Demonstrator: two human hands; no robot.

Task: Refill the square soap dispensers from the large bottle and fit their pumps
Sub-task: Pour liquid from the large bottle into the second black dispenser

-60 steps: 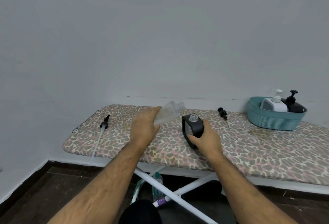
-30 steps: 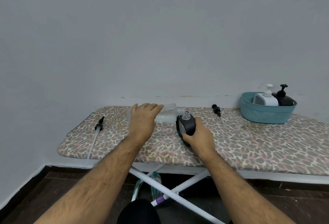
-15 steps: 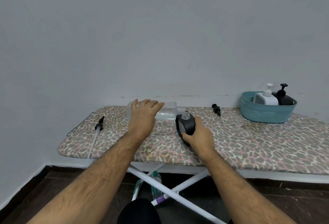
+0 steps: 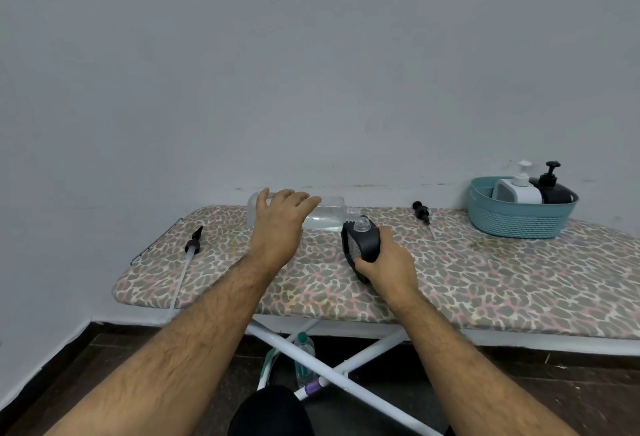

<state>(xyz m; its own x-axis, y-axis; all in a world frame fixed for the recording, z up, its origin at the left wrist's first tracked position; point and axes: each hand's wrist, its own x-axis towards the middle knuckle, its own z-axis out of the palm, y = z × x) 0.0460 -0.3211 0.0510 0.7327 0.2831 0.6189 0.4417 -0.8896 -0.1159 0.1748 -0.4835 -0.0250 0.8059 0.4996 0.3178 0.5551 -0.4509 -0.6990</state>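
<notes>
My left hand (image 4: 278,224) grips the large clear bottle (image 4: 327,216), held nearly level with its open neck right at the mouth of the black square dispenser (image 4: 362,240). My right hand (image 4: 388,264) holds that dispenser from the near side, tilted toward the bottle, on the ironing board (image 4: 485,280). A little clear liquid lies along the bottle's lower side. A small black pump (image 4: 422,212) lies behind the dispenser to the right. A long-tubed black pump (image 4: 190,255) lies at the board's left end.
A teal basket (image 4: 519,217) at the back right holds a white dispenser (image 4: 517,188) and a black dispenser (image 4: 552,188), both with pumps on. A wall runs close behind the board. A green-capped bottle (image 4: 304,356) stands on the floor among the white legs.
The large bottle has come down from a raised tilt to nearly level, and its neck has moved to the black dispenser's mouth. My right hand has kept its hold on the dispenser.
</notes>
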